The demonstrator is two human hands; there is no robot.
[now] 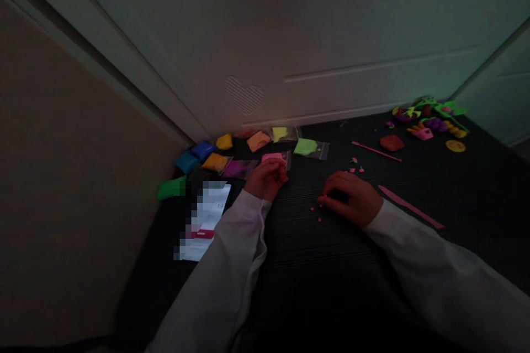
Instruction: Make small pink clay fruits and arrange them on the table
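My left hand (pixel 269 177) is closed, its fingers curled in beside a pink clay packet (pixel 273 158); whatever is inside the fingers is hidden. On the right, my right hand (pixel 351 197) pinches at the dark tabletop, a tiny pink clay ball (pixel 325 196) showing at the thumb and fingertip. A few more small pink balls (pixel 319 219) lie just left of those fingertips. Beyond the knuckles sit several tiny pink-and-green clay pieces (pixel 361 169). A flat pink modelling tool (pixel 412 207) rests by my right wrist, and a thinner pink stick (pixel 376 151) lies farther back.
Clay packets in several colours, including green (pixel 169 188), blue (pixel 202 150) and light green (pixel 306 146), line the back left. A lit phone (pixel 207 220) lies by my left sleeve. Finished-looking clay shapes (pixel 434 121) and a reddish-brown lump (pixel 391 143) are at back right, before a white panel (pixel 265 38).
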